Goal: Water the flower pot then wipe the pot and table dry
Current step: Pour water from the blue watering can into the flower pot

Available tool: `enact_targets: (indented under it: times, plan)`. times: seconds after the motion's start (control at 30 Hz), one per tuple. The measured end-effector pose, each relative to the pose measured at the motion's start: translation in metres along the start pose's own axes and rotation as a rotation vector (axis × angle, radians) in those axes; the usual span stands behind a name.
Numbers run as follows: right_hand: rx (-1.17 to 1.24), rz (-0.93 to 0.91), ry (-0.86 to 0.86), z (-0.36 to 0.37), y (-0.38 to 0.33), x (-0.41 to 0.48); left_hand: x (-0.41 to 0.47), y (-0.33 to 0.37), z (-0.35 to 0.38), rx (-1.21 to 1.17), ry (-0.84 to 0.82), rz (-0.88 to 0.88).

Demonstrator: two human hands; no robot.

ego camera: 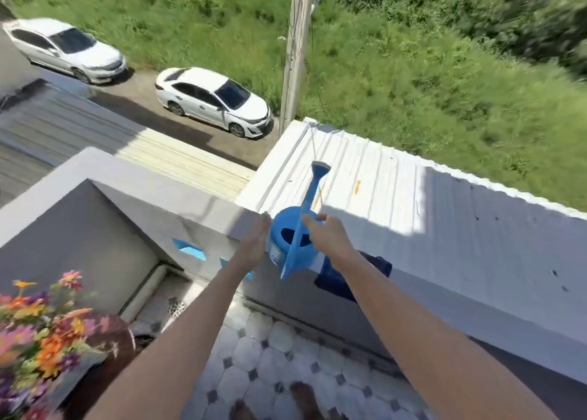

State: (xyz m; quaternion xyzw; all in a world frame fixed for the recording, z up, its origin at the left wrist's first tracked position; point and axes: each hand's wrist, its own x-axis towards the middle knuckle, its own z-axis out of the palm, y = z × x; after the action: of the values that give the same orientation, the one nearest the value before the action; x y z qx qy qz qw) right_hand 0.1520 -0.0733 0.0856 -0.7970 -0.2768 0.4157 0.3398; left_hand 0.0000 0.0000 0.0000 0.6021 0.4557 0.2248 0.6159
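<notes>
Flanking the watering can (287, 245) on the ledge (413, 292), left hand (254, 245) flat-fingered against its side. Right hand (327, 235), fingers loosely spread, touches the far rim; spout points away.

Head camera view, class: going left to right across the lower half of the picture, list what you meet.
Flowers → floor drain → left hand → blue watering can → right hand → dark blue cloth on the white ledge.

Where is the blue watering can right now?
In the head view the blue watering can sits centre frame on the balcony wall ledge, between the left hand and right hand, beside a dark blue cloth.
</notes>
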Motion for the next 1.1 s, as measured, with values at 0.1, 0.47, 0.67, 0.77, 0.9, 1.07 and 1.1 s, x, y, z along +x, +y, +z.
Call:
enact_targets:
  times: [0.1,0.47,0.67,0.77,0.9,1.07,1.1]
  plan:
    - [0.248,0.118,-0.166,0.007,0.002,0.006,0.011,-0.015,0.015,-0.05,-0.025,-0.032]
    - [0.106,0.013,-0.41,0.024,-0.017,-0.013,-0.057,-0.016,0.039,-0.2,0.389,-0.094]
    - [-0.265,-0.244,-0.636,0.035,-0.044,-0.071,-0.129,-0.016,0.018,-0.158,0.631,-0.007]
    - [-0.414,-0.403,-0.712,0.051,-0.051,-0.098,-0.17,-0.019,0.007,-0.086,0.762,0.043]
    - [-0.634,-0.662,-0.774,0.079,-0.064,-0.135,-0.219,-0.02,-0.003,-0.068,0.947,0.071]
    - [-0.783,-0.879,-0.818,0.117,-0.073,-0.18,-0.266,-0.022,-0.008,-0.11,1.129,0.021]
    - [-0.798,-0.921,-0.835,0.124,-0.074,-0.189,-0.273,-0.024,-0.009,-0.133,1.154,0.008]
